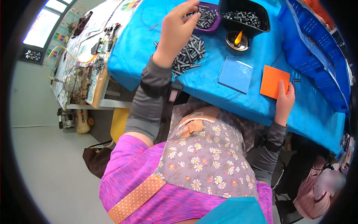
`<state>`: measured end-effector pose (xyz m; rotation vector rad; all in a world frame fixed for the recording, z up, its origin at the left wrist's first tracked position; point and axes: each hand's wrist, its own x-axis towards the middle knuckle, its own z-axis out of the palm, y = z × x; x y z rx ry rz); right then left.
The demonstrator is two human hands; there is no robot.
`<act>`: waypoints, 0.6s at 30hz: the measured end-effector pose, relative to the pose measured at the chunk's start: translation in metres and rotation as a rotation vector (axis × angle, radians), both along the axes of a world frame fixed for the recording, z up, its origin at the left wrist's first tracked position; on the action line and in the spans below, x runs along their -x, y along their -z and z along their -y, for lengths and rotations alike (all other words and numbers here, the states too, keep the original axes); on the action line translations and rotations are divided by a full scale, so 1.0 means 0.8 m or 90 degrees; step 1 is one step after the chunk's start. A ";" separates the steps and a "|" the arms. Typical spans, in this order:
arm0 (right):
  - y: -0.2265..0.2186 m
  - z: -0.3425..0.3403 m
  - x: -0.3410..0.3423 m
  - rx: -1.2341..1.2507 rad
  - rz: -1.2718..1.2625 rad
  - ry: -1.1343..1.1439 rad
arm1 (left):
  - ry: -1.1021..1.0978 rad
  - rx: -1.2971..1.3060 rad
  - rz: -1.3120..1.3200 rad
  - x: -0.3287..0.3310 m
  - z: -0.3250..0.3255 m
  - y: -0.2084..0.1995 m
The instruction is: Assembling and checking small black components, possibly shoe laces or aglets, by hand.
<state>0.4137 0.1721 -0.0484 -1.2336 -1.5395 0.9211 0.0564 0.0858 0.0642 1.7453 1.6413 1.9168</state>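
Note:
My left hand point(178, 31) is raised over the near-left side of a shallow purple tray point(216, 26). Its thumb and fingers are apart, and I see nothing between them. Small black-and-silver pieces fill the tray. Below that hand, a pile of short ribbed black-and-silver strips point(190, 54) lies on the blue cloth. Farther right, my right hand point(285, 100) grips the lower right edge of a flat orange square point(273, 80), thumb on top; the fingers beneath are mostly hidden. A flat blue square point(236, 74) lies to the left of the orange one.
A small flame point(238, 38) burns in a round tin point(232, 46), close to a black bin point(265, 28) of similar small pieces. Blue plastic crates point(313, 52) stand at the right. A thin dark bent piece point(295, 81) lies beside my right hand. Another cluttered table point(84, 48) is at left.

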 end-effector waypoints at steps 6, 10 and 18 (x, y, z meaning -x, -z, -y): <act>0.002 0.006 0.005 -0.046 -0.007 0.007 | -0.168 0.371 -0.368 0.043 -0.011 0.068; -0.001 0.003 0.002 -0.043 0.011 -0.013 | -0.135 0.369 -0.466 0.055 -0.015 0.095; -0.001 0.006 0.002 -0.033 0.000 -0.004 | -0.165 0.467 -0.350 0.058 -0.021 0.087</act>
